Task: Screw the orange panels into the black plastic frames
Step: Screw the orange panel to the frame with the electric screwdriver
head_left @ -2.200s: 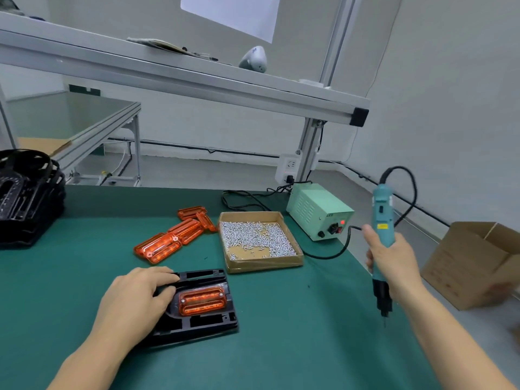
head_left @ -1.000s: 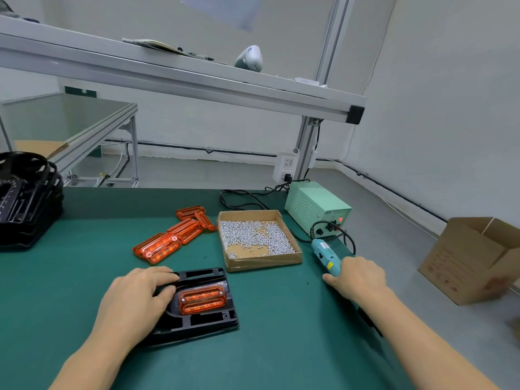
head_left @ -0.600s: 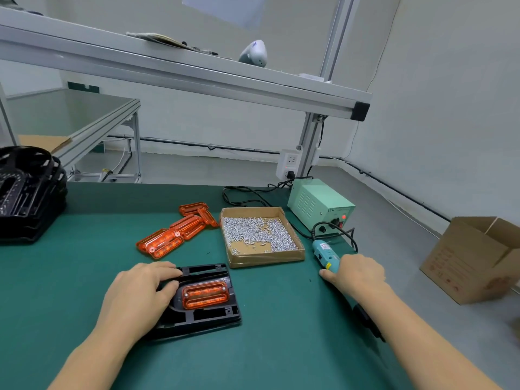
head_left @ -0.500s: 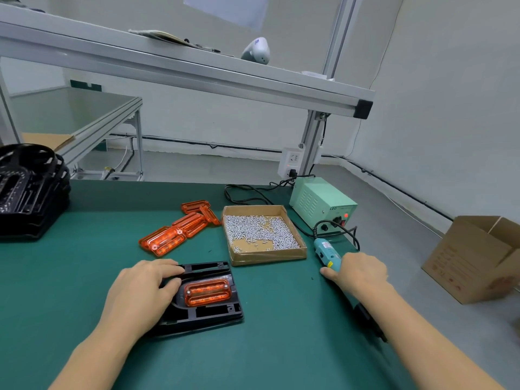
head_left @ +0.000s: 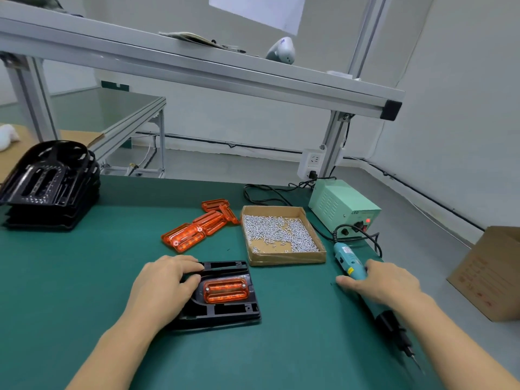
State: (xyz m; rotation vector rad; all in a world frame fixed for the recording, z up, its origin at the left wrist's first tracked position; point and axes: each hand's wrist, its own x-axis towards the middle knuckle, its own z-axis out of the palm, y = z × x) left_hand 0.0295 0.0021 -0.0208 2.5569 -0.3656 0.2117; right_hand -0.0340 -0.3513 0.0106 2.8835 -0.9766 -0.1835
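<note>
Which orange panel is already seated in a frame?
The orange panel beside the left hand, seated in the black frame. The other panels lie loose on the mat farther back.

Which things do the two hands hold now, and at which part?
The left hand rests on the black frame's left side. The right hand lies over the electric screwdriver's middle; grip unclear.

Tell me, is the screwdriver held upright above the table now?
No, the screwdriver lies flat on the green table under the right hand.
</note>
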